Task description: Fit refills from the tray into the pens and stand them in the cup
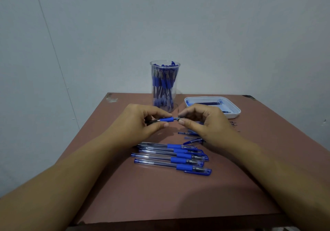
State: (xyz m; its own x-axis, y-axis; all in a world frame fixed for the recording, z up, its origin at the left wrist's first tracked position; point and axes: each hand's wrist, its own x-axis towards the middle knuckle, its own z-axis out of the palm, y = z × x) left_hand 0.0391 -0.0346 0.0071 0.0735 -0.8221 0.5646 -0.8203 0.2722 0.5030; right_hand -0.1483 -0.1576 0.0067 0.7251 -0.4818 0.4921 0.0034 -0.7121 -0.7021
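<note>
My left hand (142, 121) pinches a pen (167, 119) by its blue grip, held level above the table. My right hand (201, 121) pinches the pen's grey tip piece (176, 118) at the grip's right end. Behind the hands stands a clear cup (165, 84) holding several blue pens upright. At the back right, a white tray (235, 111) has dark refills lying in it. Several capped blue pens (173, 156) lie in a row on the table in front of the hands.
The brown table (160, 191) ends at a pale wall behind the cup. Loose blue caps and small pen parts (192, 140) lie under and beside my right hand, some near the tray. My forearms reach in from both lower corners.
</note>
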